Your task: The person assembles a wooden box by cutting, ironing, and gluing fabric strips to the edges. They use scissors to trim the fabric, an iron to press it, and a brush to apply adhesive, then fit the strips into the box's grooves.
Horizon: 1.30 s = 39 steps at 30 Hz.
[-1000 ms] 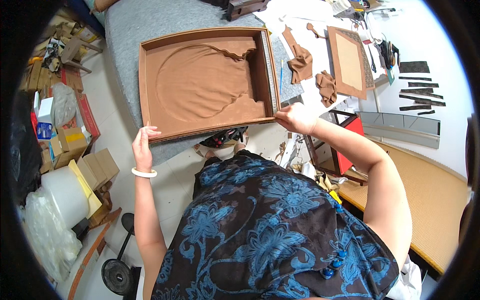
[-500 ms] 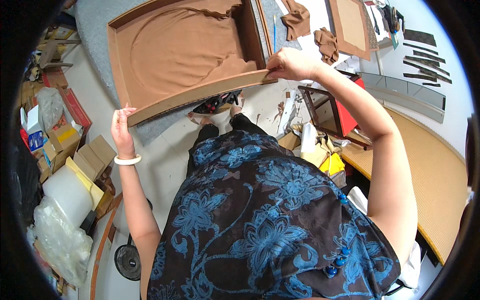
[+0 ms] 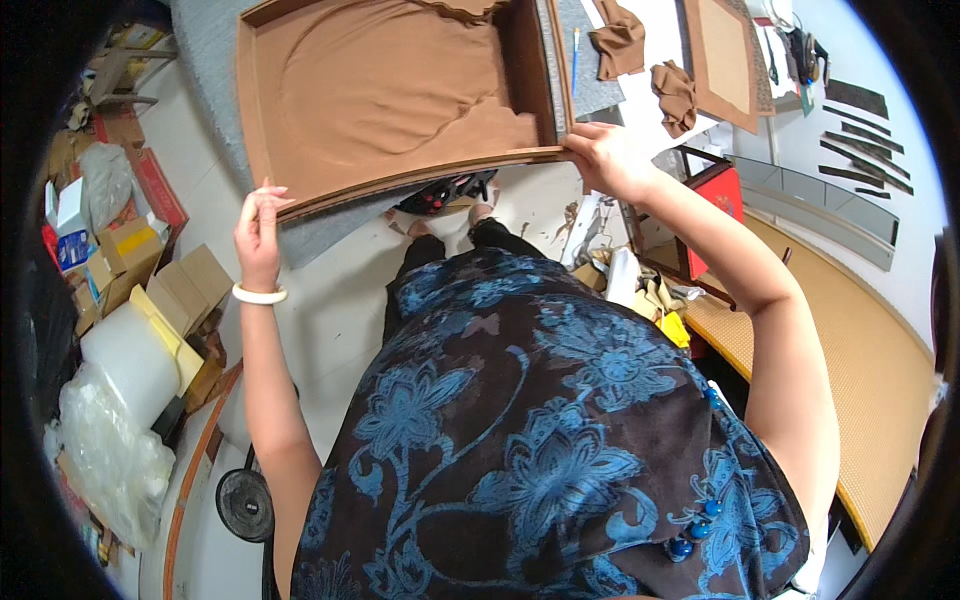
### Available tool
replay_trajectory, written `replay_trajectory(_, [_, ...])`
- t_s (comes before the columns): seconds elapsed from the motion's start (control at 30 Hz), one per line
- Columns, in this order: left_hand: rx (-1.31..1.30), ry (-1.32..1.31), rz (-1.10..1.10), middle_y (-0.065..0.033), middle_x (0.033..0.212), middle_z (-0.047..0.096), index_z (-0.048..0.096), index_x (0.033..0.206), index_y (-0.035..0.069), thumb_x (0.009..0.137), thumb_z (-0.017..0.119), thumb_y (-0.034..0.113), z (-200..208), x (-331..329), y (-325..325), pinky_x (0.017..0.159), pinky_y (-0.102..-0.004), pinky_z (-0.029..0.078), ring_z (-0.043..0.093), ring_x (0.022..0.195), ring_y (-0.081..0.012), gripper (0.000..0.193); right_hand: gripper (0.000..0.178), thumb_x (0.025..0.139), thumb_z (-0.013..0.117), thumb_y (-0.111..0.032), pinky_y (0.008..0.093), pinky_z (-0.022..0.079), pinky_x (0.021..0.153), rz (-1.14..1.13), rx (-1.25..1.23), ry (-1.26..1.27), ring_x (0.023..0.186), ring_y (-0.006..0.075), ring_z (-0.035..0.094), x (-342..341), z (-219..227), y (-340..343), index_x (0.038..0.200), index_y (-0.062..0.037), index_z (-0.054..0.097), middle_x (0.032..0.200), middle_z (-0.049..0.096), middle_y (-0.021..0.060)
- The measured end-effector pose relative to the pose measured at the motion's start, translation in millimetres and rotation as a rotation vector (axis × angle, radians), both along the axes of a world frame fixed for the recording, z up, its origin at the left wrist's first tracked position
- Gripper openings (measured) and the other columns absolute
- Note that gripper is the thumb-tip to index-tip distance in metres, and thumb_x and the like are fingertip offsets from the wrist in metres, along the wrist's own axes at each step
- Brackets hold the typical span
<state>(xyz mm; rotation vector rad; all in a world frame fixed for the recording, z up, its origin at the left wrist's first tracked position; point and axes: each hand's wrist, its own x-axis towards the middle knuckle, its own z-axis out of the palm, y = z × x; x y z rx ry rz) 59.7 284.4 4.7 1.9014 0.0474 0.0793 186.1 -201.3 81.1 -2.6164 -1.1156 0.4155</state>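
Observation:
A shallow, rectangular brown box point(image 3: 250, 110), perhaps a tray or drawer, extends from the grey-covered table toward me. Loose brown cloth point(image 3: 390, 85) lines its inside, wrinkled, with a large curved crease and a ragged-looking fold along the right. At its near left corner, my left hand point(image 3: 260, 235) is closed on the rim, thumb and fingers together. My right hand point(image 3: 615, 165) grips the near right corner, fingers bent over the edge. The underside of the box is hidden from me.
Brown cloth pieces point(image 3: 674, 98) and a thin blue stick point(image 3: 575, 55) lie right of the box. A red-seated chair point(image 3: 715, 210) and a tan bench point(image 3: 850, 350) stand at the right. Cardboard boxes point(image 3: 190, 285) and clear plastic point(image 3: 110, 450) crowd the left floor.
The box's near side, earlier showing a broad face, now shows as a narrow rim. My right hand has moved from above that side onto its corner; the left stays at its corner.

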Motion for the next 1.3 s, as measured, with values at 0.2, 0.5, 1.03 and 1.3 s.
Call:
replay_trajectory(0.2, [-0.058,0.003,-0.015,-0.0106,0.101,0.065,0.053,0.089,0.000,0.106,0.047,0.012,2.0,-1.7,1.5,0.121,-0.0481,0.027,0.058,0.103,-0.0170,0.022,0.024,0.097,0.064,-0.025,0.0375,0.053,0.082,-0.362,0.100,0.308,0.090,0.0296,0.066,0.8,1.5,-10.0,0.100,-0.0043,0.075,0.090,0.066,0.0129])
replay_trajectory(0.5, [-0.016,0.030,-0.051,-0.0086,0.095,0.062,0.057,0.091,0.000,0.107,0.042,0.014,3.9,-0.1,1.0,0.121,-0.0493,0.028,0.058,0.102,-0.0194,0.027,0.074,0.092,0.074,-0.037,0.0388,0.049,0.103,-1.123,0.586,0.981,0.124,0.0208,0.055,-19.6,-15.9,-13.0,0.149,-0.0039,0.039,0.141,0.054,0.0163])
replay_trajectory(1.03, [-0.042,-0.005,-0.118,-0.0073,0.103,0.059,0.054,0.094,0.003,0.100,0.058,0.008,-2.3,0.6,5.6,0.121,-0.0479,0.024,0.057,0.105,-0.0190,0.008,0.071,0.096,0.069,-0.038,0.0319,0.047,0.104,-0.921,0.534,1.016,0.120,0.0127,0.056,-19.9,-11.2,-17.9,0.150,-0.0009,0.042,0.134,0.060,0.0066])
replay_trajectory(1.3, [-0.048,-0.028,-0.069,-0.0066,0.101,0.060,0.055,0.094,0.003,0.101,0.058,0.009,-4.2,1.9,2.7,0.121,-0.0498,0.028,0.057,0.107,-0.0172,0.009,0.063,0.094,0.072,-0.034,0.0315,0.052,0.092,-0.928,0.577,0.785,0.110,0.0174,0.063,-15.4,-24.1,-18.8,0.145,-0.0054,0.049,0.128,0.066,0.0123])
